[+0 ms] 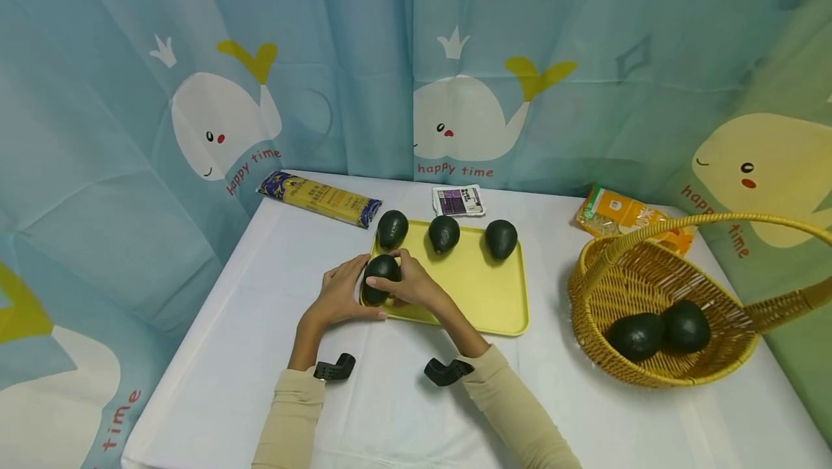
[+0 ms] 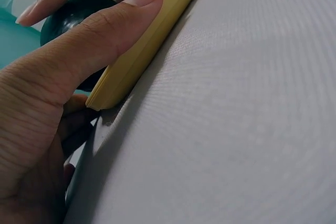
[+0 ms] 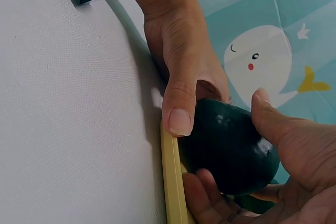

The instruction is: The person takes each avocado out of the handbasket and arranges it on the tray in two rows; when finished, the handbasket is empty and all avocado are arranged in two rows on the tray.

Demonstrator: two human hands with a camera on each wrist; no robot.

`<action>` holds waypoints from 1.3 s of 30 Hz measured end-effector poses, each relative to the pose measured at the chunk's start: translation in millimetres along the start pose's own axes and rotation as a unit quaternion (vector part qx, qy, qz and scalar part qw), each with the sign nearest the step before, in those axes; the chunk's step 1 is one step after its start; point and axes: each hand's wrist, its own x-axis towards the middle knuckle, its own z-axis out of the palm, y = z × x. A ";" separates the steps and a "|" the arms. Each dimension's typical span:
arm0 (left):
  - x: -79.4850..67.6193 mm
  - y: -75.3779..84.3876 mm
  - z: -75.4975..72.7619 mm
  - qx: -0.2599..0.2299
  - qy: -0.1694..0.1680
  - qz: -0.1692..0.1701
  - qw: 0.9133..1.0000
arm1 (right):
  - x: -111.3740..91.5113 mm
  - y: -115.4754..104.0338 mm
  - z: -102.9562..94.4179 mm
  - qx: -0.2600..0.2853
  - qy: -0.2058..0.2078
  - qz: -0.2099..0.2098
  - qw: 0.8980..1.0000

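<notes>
Blue curtain (image 1: 364, 35) (whale-printed), white tabletop (image 1: 260, 274)

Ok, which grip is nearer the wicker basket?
Right. Both are left of the wicker basket: the right grip holds an avocado at the yellow tray; the left grip is farther left, by its near-left corner.

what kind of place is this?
Probably a staged tabletop setup: a light-blue, whale-printed fabric curtain hangs behind a white cloth-covered table, where dark-green pear-shaped avocados lie on a yellow rectangular tray.
</notes>
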 end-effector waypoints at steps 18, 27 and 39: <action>2.1 -1.9 1.4 -0.015 0.013 0.023 1.000 | -2.7 1.3 -1.6 0.036 0.015 -0.011 0.999; 2.8 -3.1 2.2 -0.003 0.000 0.003 1.000 | -6.0 -1.5 -3.5 0.045 0.012 0.003 0.999; 1.3 -4.5 2.0 -0.017 0.004 0.012 1.000 | -3.5 1.2 -6.8 0.055 -0.024 0.028 0.998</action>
